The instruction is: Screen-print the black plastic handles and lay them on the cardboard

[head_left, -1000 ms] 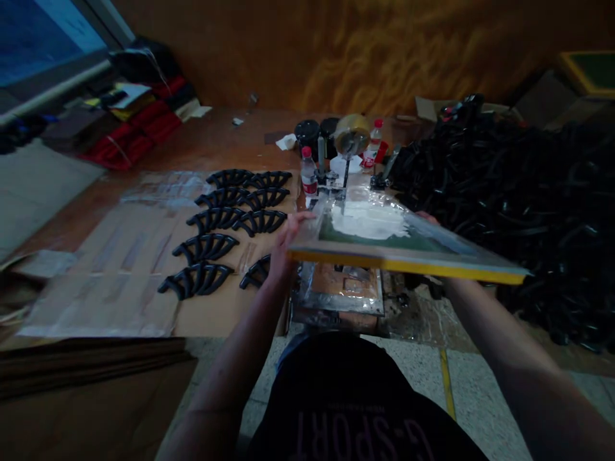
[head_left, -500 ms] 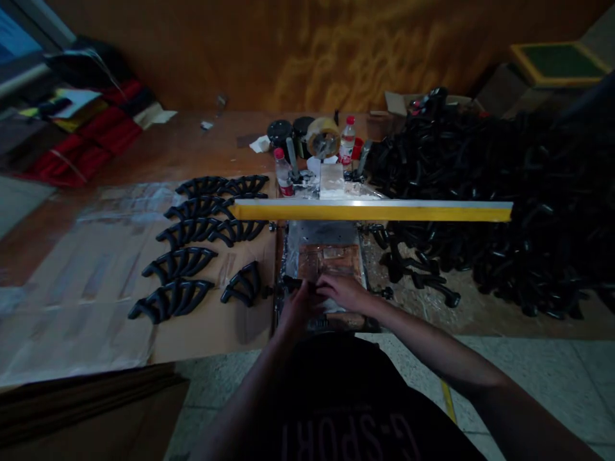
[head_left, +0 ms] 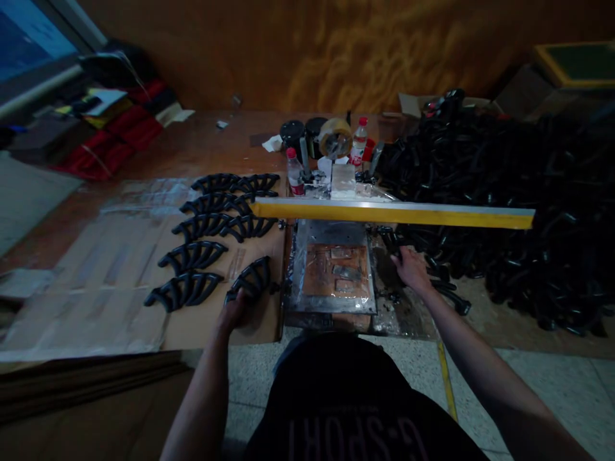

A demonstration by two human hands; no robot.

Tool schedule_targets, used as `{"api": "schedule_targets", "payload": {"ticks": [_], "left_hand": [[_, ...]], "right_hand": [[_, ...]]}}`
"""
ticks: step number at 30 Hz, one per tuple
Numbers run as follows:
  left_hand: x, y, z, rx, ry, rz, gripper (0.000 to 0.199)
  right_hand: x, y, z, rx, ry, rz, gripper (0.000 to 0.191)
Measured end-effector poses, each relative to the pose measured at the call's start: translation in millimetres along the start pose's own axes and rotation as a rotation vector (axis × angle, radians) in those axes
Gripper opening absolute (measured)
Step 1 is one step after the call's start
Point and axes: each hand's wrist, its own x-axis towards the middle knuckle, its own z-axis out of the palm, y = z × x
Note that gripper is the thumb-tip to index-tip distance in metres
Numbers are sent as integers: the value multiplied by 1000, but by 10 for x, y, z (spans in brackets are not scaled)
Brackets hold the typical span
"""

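Note:
My left hand (head_left: 234,310) is closed on a black curved part at the near end of a short row of such parts (head_left: 254,274) on the cardboard. To the right of the flat frame (head_left: 329,306), my right hand (head_left: 412,269) has its fingers on a black part (head_left: 391,238) at the edge of the big pile (head_left: 480,173). Inside the frame lies a brown plate (head_left: 314,272) with small rectangular shapes. A yellow-edged bar (head_left: 394,213) spans above the frame's far end. Several more rows of black parts (head_left: 189,289) rest at the left.
Behind the bar stand two red-capped bottles (head_left: 295,173), a tape roll (head_left: 335,138) and dark round containers (head_left: 292,133). Red bundles (head_left: 113,141) lie at the back left. A cardboard box (head_left: 410,104) and a yellow-framed green panel (head_left: 576,65) are at the back right.
My hands have moved apart from over the frame: the left to the short row on the cardboard, the right to the pile. The brown plate is uncovered. The view has shifted slightly.

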Motion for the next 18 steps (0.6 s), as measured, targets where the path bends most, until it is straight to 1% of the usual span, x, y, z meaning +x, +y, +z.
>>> {"api": "schedule_targets", "payload": {"ticks": [2,3,4,5,6,7,9,10,11,12,13,14,15,16,18], "left_hand": [[10,144,-52,60,-61,-51,47],[-15,269,-54,66,-86,-33,48],[-66,434,-39,45,-104,27,48],[-146,638,-10,-2,-114,121,48],[-255,872,28,-91,-136,249,48],[-389,1125,70,-193,-151,401,48],[-703,1631,147,-416,-177,627,50],[-864,1854,176,-516,-173,700,50],[-1014,2041,199,-568,-199,766,49],[-1144,2184,217,-603,-245,812,49],[-1249,2278,230,-626,-289,840,50],[-1325,2322,240,-641,-326,852,52],[-1373,2317,248,-654,-341,852,54],[-1395,2269,254,-662,-337,844,57],[-1380,2066,268,-639,-295,808,60]], "right_hand": [[5,-282,-26,189,5,-161,37],[5,-443,-18,266,1,-265,35],[3,-608,7,319,-5,-379,32],[1,-768,48,344,-10,-489,29],[-1,-915,100,341,-15,-580,28],[-2,-1041,157,310,-17,-641,28],[0,-1214,262,182,-8,-685,32],[0,-1262,299,112,-2,-687,33],[-4,-1289,323,54,4,-692,33],[-13,-1300,333,9,12,-701,33],[-29,-1299,330,-19,25,-712,34],[-49,-1286,314,-34,43,-724,35],[-72,-1259,286,-35,59,-736,37],[-92,-1215,247,-13,76,-738,38],[-104,-1057,130,94,88,-713,33]]}}
